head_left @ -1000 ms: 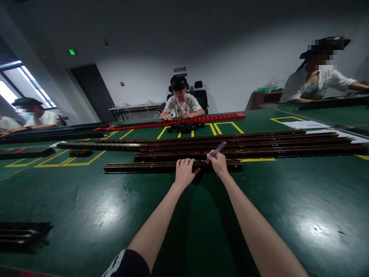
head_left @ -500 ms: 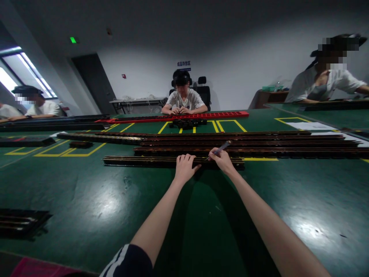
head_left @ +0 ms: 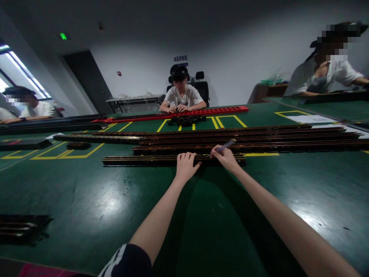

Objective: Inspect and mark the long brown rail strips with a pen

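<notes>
A long dark rail [head_left: 138,160] with thin gold lines lies across the green table [head_left: 86,196] in front of me. My left hand [head_left: 185,166] rests on its near edge, fingers curled over the top. My right hand [head_left: 226,157] is just to the right on the same rail, closed around a slim pen-like tool [head_left: 226,145] whose tip points down at the rail. Both arms reach straight forward.
Several longer dark rails [head_left: 259,139] are stacked behind mine. A red slotted bar [head_left: 201,112] lies in front of a seated person [head_left: 182,96] opposite. Other people sit at far left [head_left: 29,109] and right [head_left: 325,75]. A black tray [head_left: 20,227] sits near left. Yellow floor-tape marks [head_left: 72,156] cross the table.
The camera tilted slightly, shifting the scene. My right hand with the tool slid a little to the right along the rail; my left hand stayed put.
</notes>
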`<state>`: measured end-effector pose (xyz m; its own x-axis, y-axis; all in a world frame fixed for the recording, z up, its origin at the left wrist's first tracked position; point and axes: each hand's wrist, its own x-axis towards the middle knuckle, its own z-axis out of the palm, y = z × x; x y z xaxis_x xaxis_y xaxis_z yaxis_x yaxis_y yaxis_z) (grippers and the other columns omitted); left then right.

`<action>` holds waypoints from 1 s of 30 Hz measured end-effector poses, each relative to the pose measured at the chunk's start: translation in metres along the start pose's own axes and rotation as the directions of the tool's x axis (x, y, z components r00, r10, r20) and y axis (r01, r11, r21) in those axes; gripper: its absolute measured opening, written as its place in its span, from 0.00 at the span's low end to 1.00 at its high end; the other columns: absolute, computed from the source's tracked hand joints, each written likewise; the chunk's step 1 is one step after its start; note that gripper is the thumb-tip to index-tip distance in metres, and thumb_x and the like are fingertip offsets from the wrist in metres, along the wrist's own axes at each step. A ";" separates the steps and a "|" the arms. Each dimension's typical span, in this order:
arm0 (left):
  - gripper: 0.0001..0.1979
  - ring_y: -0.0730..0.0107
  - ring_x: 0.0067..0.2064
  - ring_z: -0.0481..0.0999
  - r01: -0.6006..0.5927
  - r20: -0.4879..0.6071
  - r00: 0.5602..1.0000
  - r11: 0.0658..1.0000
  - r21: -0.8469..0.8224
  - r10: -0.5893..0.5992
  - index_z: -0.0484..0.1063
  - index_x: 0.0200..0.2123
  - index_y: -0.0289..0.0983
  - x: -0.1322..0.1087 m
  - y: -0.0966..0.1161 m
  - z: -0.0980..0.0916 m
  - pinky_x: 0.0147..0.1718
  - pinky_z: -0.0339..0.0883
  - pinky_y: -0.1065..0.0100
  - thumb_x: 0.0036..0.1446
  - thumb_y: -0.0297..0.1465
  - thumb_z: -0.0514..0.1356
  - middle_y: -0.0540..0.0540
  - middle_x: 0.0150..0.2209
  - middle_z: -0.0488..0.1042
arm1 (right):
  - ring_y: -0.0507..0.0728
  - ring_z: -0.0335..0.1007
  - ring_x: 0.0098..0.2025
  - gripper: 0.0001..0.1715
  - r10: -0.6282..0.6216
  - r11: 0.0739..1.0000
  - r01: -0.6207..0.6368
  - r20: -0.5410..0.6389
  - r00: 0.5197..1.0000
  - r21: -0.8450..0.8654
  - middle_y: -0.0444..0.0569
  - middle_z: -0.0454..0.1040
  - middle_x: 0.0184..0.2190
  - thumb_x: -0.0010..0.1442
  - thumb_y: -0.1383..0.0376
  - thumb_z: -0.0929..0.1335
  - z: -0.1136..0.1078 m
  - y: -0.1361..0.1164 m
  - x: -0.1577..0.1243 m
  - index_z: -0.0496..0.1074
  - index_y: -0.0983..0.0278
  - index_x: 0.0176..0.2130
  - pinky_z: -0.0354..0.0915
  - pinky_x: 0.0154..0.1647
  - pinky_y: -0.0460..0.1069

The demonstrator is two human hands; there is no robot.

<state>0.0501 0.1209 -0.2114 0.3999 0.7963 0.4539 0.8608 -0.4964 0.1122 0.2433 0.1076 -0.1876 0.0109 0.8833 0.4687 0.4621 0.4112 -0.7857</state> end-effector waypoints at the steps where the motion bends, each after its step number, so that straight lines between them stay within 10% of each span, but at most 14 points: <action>1: 0.20 0.53 0.52 0.68 -0.001 -0.003 1.000 1.000 0.002 0.001 0.68 0.52 0.40 0.000 0.000 0.000 0.54 0.58 0.51 0.62 0.43 0.53 0.42 0.50 0.72 | 0.59 0.73 0.30 0.14 -0.005 1.000 0.005 -0.004 1.000 -0.004 0.47 0.76 0.22 0.57 0.55 0.65 0.000 0.000 0.000 0.69 0.62 0.28 0.65 0.36 0.52; 30: 0.23 0.54 0.53 0.69 0.010 -0.017 1.000 0.999 0.051 -0.009 0.67 0.56 0.37 -0.004 0.006 0.001 0.58 0.56 0.49 0.61 0.42 0.53 0.40 0.50 0.73 | 0.61 0.76 0.28 0.14 -0.007 0.999 0.004 -0.052 0.999 -0.054 0.49 0.77 0.23 0.57 0.53 0.66 -0.001 0.004 -0.011 0.67 0.60 0.28 0.70 0.35 0.54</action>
<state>0.0543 0.1148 -0.2132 0.3869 0.7946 0.4678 0.8796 -0.4703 0.0713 0.2459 0.0999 -0.1956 0.0542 0.8675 0.4944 0.5094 0.4019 -0.7609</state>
